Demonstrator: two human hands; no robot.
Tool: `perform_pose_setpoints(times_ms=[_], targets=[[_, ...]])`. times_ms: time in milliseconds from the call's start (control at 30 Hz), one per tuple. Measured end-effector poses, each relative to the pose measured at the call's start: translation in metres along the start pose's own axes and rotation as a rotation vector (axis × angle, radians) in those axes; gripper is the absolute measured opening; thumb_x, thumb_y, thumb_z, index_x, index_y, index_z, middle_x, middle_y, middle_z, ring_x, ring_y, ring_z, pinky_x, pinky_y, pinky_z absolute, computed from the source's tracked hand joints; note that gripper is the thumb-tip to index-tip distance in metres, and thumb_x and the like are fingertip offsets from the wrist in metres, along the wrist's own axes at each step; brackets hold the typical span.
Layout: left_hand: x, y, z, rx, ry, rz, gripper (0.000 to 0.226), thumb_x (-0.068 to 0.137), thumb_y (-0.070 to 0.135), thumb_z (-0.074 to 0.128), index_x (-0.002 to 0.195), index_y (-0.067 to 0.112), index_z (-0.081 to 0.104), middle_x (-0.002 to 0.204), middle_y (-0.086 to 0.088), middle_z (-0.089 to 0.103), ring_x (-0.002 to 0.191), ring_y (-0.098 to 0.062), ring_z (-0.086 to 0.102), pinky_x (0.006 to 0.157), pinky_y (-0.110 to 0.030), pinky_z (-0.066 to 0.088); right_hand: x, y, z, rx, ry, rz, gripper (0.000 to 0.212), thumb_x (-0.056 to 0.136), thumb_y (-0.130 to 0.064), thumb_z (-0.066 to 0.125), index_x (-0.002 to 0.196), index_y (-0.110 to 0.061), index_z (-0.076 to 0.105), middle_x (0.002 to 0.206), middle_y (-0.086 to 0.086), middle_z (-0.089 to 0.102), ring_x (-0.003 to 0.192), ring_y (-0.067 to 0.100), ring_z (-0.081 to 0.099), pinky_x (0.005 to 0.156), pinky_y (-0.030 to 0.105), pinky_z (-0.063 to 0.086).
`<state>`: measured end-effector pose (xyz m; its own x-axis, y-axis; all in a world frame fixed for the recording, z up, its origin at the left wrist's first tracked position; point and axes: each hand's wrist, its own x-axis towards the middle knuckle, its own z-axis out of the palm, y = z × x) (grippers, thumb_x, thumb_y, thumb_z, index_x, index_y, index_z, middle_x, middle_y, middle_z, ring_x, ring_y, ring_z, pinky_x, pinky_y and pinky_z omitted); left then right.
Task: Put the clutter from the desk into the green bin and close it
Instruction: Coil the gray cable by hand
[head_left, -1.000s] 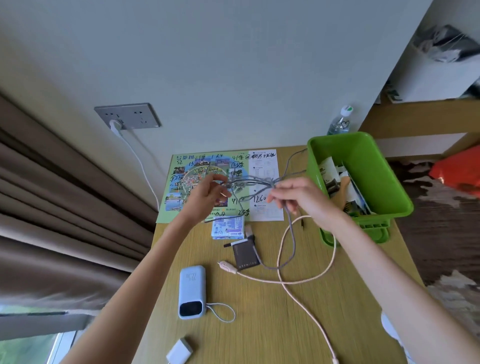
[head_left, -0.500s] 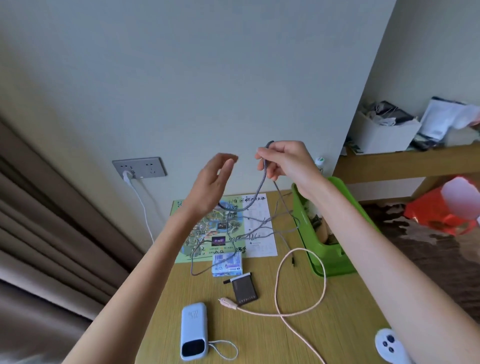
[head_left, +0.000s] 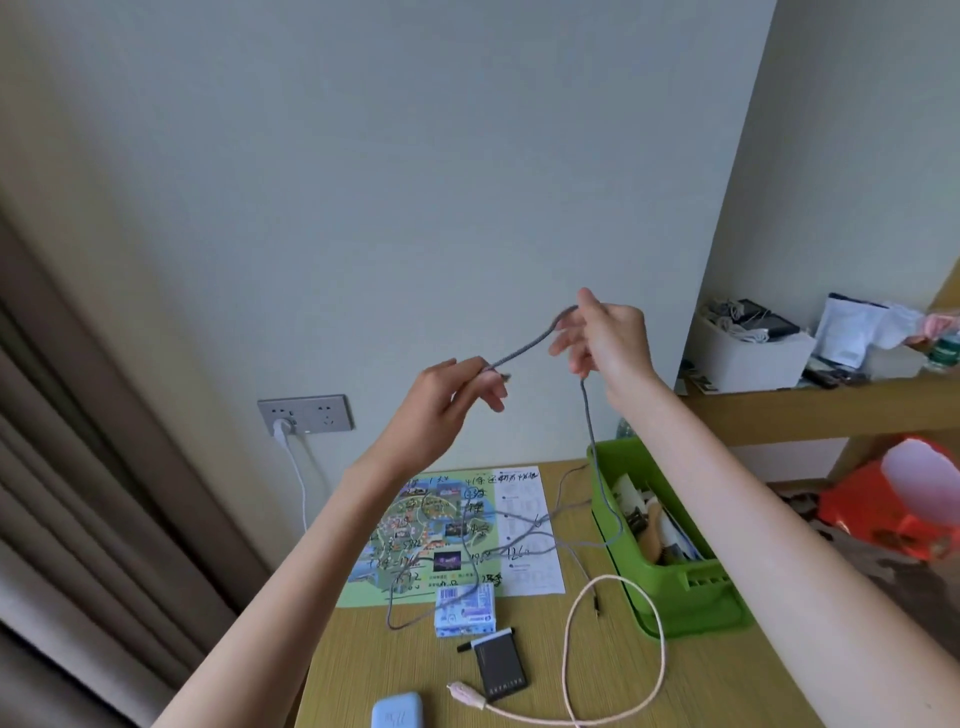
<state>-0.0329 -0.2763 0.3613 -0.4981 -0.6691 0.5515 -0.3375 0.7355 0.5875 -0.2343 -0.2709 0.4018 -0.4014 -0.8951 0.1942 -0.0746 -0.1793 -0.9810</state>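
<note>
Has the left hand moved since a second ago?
Yes, upward: the left hand was over the map, below the wall socket; now it is level with it, pinching the grey cable.

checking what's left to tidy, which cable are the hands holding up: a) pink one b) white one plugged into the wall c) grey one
c: the left hand and right hand both pinch the grey cable in the air; the pink cable lies on the desk.

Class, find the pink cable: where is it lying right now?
In the head view the pink cable lies looped on the desk, lower centre, between the black device and the green bin.
</note>
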Motion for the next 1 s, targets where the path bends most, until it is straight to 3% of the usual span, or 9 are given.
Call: perform_pose_setpoints(times_ms=[100,133,233,367,500,633,733,833,1000], targets=[[0.012,0.008,-0.004,-0.248,0.064,-0.097,0.032,0.103,0.019,0.039,0.092,0.003,0.063,0.080,-0.006,0.072,0.083,-0.017,0.069,0.088,-0.028,0.049,0.000,0.001,-0.007,-0.148,0.035,-0.135,0.021,0.089,-0.018,0.051,0.079,-0.003,0.062,0.060,0.010,0.066,0.038,0.020,0.045,0.042,0.024,0.036],[0.016,0.009,-0.005,-0.276,0.084,-0.111,0.032,0.103,0.017,0.038,0.092,0.001,0.063,0.079,-0.008,0.071,0.082,-0.016,0.069,0.089,-0.027,0.049,-0.003,0.001,-0.008,-0.152,-0.025,-0.159,0.013,0.080,-0.015,0.053,0.085,-0.005,0.060,0.067,0.010,0.066,0.042,0.021,0.049,0.043,0.025,0.038],[0.024,0.015,-0.002,-0.333,0.097,-0.128,0.031,0.103,0.013,0.037,0.093,-0.001,0.062,0.078,-0.011,0.069,0.077,-0.015,0.068,0.087,-0.027,0.049,-0.011,0.008,-0.006,-0.259,-0.348,-0.192,0.032,0.065,-0.015,0.052,0.096,-0.012,0.061,0.078,0.005,0.057,0.051,0.011,0.051,0.045,0.024,0.041],[0.026,0.019,-0.001,-0.467,0.104,-0.154,0.034,0.104,0.020,0.037,0.091,0.000,0.062,0.087,-0.012,0.067,0.086,-0.016,0.066,0.087,-0.027,0.052,-0.016,0.028,0.001,-0.486,-0.513,-0.208,0.008,0.077,-0.022,0.063,0.080,-0.025,0.070,0.080,-0.002,0.051,0.069,0.012,0.052,0.065,0.029,0.041],[0.027,0.020,-0.008,-0.686,0.109,-0.209,0.036,0.102,0.029,0.041,0.081,0.010,0.063,0.114,-0.003,0.067,0.117,-0.014,0.059,0.097,-0.034,0.047,-0.012,0.049,-0.001,-0.600,-0.453,-0.240,0.032,0.097,-0.034,0.050,0.079,-0.025,0.075,0.090,0.003,0.058,0.084,0.016,0.058,0.081,0.036,0.042],[0.031,0.021,-0.014,-1.057,0.080,-0.240,0.035,0.103,0.031,0.036,0.079,0.014,0.055,0.130,-0.012,0.062,0.126,-0.024,0.055,0.106,-0.041,0.039,-0.010,0.064,-0.009,-0.565,-0.517,-0.201,0.031,0.101,-0.024,0.048,0.085,-0.018,0.074,0.099,0.009,0.066,0.096,0.019,0.061,0.091,0.032,0.042],[0.035,0.020,-0.013,-1.254,0.152,-0.308,0.039,0.104,0.035,0.034,0.079,0.014,0.057,0.110,-0.010,0.070,0.117,-0.026,0.062,0.107,-0.043,0.039,-0.010,0.069,-0.014,-0.450,-0.554,-0.128,0.032,0.102,-0.017,0.045,0.085,-0.008,0.070,0.087,0.002,0.071,0.084,0.011,0.064,0.087,0.026,0.046],[0.040,0.019,-0.013,-1.315,0.271,-0.352,0.041,0.105,0.034,0.030,0.083,0.012,0.057,0.079,-0.004,0.062,0.082,-0.021,0.066,0.100,-0.046,0.047,-0.007,0.074,-0.024,-0.325,-0.564,-0.013,0.027,0.101,-0.017,0.049,0.086,-0.004,0.067,0.072,0.007,0.068,0.073,0.015,0.067,0.084,0.028,0.050],[0.041,0.010,-0.021,-1.023,0.386,-0.371,0.034,0.106,0.027,0.028,0.086,0.012,0.051,0.074,-0.003,0.053,0.060,-0.014,0.053,0.079,-0.039,0.057,-0.001,0.072,-0.047,-0.266,-0.461,0.022,0.029,0.092,-0.030,0.064,0.077,-0.005,0.066,0.048,-0.005,0.047,0.055,0.016,0.055,0.083,0.032,0.049]])
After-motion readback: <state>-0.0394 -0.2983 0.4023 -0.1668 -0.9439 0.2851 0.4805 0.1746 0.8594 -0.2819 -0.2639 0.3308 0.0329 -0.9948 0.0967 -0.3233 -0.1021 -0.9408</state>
